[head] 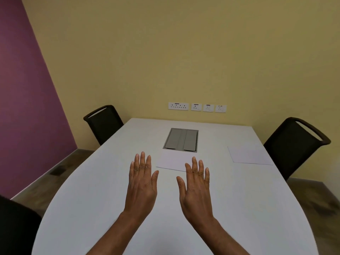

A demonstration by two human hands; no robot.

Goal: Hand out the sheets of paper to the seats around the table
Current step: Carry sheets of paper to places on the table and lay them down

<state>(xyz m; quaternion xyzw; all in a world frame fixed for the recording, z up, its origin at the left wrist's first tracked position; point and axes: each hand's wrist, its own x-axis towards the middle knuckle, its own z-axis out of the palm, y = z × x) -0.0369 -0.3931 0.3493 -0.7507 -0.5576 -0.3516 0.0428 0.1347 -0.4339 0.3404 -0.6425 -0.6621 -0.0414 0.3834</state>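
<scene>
Paper is hard to see on the white table [92, 190]. One sheet [172, 161] is laid in the middle, its near corner hidden by the right hand [196, 188]. Another sheet [249, 155] is laid by the right chair [292, 142]. The left hand [141, 183] is held flat with fingers spread, as is the right. Nothing is held. The grey box [181, 139] is shut.

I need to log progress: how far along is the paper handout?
Done: one white sheet lies before the right black chair. In hand: nothing; left hand and right hand are spread open near the centre sheet. Left: the far-left black chair has no sheet.
</scene>
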